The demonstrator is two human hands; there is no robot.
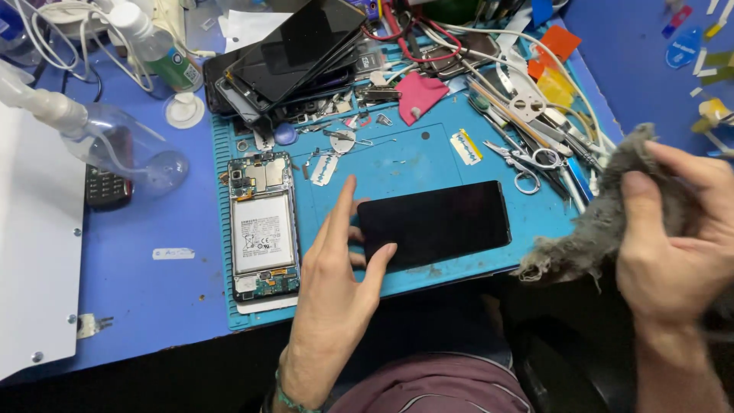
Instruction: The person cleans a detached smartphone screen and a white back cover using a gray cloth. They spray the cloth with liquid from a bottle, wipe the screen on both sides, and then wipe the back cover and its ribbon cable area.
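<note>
Head cam: my left hand (pixel 336 268) open, fingertips steadying black glass phone screen (pixel 433 223); right hand (pixel 673 237) clutching frayed grey rag (pixel 592 229), wiping not begun; opened phone (pixel 263 226) awaits.

Both arms are bare, without sleeves. The left hand (pixel 332 287) wears a thin green beaded bracelet (pixel 289 399) just below the wrist.

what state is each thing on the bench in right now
left hand: open, thumb resting on black screen panel
black screen panel: flat on blue mat, dark
opened phone: back off, battery exposed
right hand: gripping grey rag
scissors: closed
</note>
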